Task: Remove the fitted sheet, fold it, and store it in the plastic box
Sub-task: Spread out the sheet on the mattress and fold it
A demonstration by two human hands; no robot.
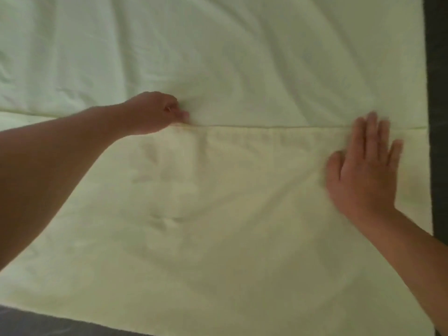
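Fitted sheet (218, 190) is lying flat. My left hand (155, 113) is pinching its edge; my right hand (363, 173) is pressing it, fingers straight.

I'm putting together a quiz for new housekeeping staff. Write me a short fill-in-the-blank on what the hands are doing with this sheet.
1. The left hand has its fingers ____, pinching the hem of the sheet.
2. The right hand lies ____ on the sheet, fingers straight.
3. The hem runs straight between the two ____.
Missing words: curled; flat; hands.
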